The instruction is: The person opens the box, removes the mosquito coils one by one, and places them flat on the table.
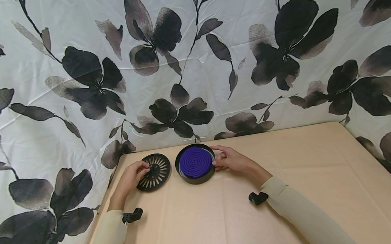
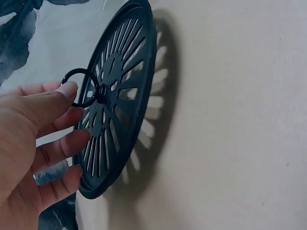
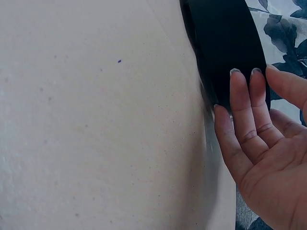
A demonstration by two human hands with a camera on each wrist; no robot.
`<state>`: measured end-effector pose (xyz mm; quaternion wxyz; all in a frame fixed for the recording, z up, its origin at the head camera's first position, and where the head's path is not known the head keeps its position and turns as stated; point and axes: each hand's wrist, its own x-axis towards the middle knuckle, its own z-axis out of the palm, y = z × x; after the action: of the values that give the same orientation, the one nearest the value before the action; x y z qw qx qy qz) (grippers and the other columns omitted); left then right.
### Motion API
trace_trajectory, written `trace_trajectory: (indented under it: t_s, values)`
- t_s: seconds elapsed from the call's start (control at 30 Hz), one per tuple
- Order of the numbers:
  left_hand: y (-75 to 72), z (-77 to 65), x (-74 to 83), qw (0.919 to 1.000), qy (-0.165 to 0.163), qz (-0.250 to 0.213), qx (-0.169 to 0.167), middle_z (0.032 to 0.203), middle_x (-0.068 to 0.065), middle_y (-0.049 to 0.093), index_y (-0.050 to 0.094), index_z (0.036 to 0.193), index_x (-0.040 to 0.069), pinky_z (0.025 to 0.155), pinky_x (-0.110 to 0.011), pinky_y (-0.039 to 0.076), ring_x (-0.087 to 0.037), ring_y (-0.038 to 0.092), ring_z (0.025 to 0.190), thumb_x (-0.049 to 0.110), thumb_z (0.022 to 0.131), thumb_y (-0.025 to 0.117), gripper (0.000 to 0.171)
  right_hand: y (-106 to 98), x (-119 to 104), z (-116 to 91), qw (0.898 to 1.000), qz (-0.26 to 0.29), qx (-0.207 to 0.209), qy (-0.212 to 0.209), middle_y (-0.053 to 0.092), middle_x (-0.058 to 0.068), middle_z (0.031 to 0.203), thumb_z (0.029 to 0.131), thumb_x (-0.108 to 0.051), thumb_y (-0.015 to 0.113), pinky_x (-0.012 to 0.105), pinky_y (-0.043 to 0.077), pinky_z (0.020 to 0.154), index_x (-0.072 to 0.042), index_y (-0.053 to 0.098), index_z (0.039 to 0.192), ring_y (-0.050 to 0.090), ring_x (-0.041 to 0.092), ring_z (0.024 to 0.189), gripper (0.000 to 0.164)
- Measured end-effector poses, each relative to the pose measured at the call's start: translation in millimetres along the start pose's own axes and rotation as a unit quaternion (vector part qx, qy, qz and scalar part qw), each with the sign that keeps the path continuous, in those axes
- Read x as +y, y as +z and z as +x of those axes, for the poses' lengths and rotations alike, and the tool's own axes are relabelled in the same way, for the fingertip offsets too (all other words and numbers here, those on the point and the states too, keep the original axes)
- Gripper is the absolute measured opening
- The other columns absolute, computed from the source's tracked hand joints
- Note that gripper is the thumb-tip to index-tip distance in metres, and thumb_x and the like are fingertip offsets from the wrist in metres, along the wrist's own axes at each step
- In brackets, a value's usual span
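Observation:
A round black slotted lid point(image 1: 158, 176) hangs tilted at the left of the table, its shadow falling beside it. My left hand point(image 1: 132, 177) pinches the small ring point(image 2: 76, 72) at the lid's centre between thumb and fingertips, with the other fingertips close to the lid's face. Right of the lid, a round black tin point(image 1: 198, 180) sits on the table with a purple spiral mosquito coil point(image 1: 195, 162) in it. Along the tin's right side rests my right hand point(image 1: 231, 159), fingers fairly straight and fingertips against the dark side wall point(image 3: 230, 43).
The light tan table point(image 1: 283, 191) reaches back to a white floral cloth point(image 1: 214, 99) hung behind it. Lid and tin stand near the back left edge. A tiny purple crumb point(image 3: 119, 61) lies on the table. Both wrists carry small black cameras.

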<state>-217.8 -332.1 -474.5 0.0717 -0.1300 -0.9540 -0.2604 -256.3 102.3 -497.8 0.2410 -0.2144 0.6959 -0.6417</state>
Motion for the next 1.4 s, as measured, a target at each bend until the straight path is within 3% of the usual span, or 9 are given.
trace_trajectory:
  t_s: [0.3, 0.57, 0.67, 1.17, 1.4]
  values:
    - [0.9, 0.9, -4.2, 0.9997, 0.011, 0.016, -0.016, 0.092, -0.003, 0.07, 0.07, 0.097, 0.008, 0.078, -0.042, 0.054, -0.018, 0.063, 0.085, 0.005, 0.09, 0.074, 0.009, 0, -2, -2, 1.0, 0.005, -0.003, -0.003, 0.067, 0.013, 0.088, 0.095, 0.003, 0.061, 0.054, 0.059, 0.086, 0.0, 0.027, 0.158, 0.072, 0.032, 0.086, 0.072]
    - [1.8, 1.1, 1.5, 0.999, -0.037, 0.005, -0.024, 0.089, -0.002, 0.069, 0.071, 0.099, 0.007, 0.072, -0.034, 0.051, -0.015, 0.06, 0.078, 0.01, 0.09, 0.075, 0.01, -1, 0, -1, 1.0, 0.007, 0.002, 0.0, 0.067, 0.011, 0.086, 0.095, 0.005, 0.061, 0.053, 0.059, 0.085, 0.001, 0.027, 0.157, 0.072, 0.034, 0.086, 0.072]
    - [1.5, 1.3, 5.7, 0.999, -0.041, 0.002, -0.015, 0.089, -0.002, 0.069, 0.071, 0.101, 0.006, 0.07, -0.032, 0.051, -0.015, 0.06, 0.077, 0.011, 0.091, 0.075, 0.012, -1, 1, -1, 1.0, 0.011, 0.003, 0.001, 0.068, 0.01, 0.086, 0.095, 0.006, 0.061, 0.054, 0.059, 0.085, 0.001, 0.027, 0.157, 0.072, 0.035, 0.086, 0.072]
    - [11.4, 13.1, 44.2, 0.9992, -0.018, -0.035, -0.004, 0.088, -0.003, 0.062, 0.07, 0.115, 0.007, 0.066, -0.027, 0.048, -0.017, 0.056, 0.075, 0.015, 0.094, 0.072, 0.023, 2, -7, -3, 1.0, -0.003, 0.002, 0.004, 0.067, 0.013, 0.087, 0.095, 0.005, 0.06, 0.053, 0.059, 0.085, 0.0, 0.027, 0.158, 0.071, 0.041, 0.089, 0.071]
    - [21.2, 16.3, 59.8, 0.9968, -0.025, -0.072, -0.024, 0.091, -0.002, 0.063, 0.066, 0.126, 0.007, 0.063, -0.027, 0.044, -0.016, 0.053, 0.074, 0.023, 0.096, 0.071, 0.035, 2, -7, -3, 1.0, 0.002, 0.0, 0.005, 0.066, 0.012, 0.084, 0.094, 0.006, 0.061, 0.055, 0.058, 0.086, 0.002, 0.026, 0.157, 0.07, 0.042, 0.088, 0.072]
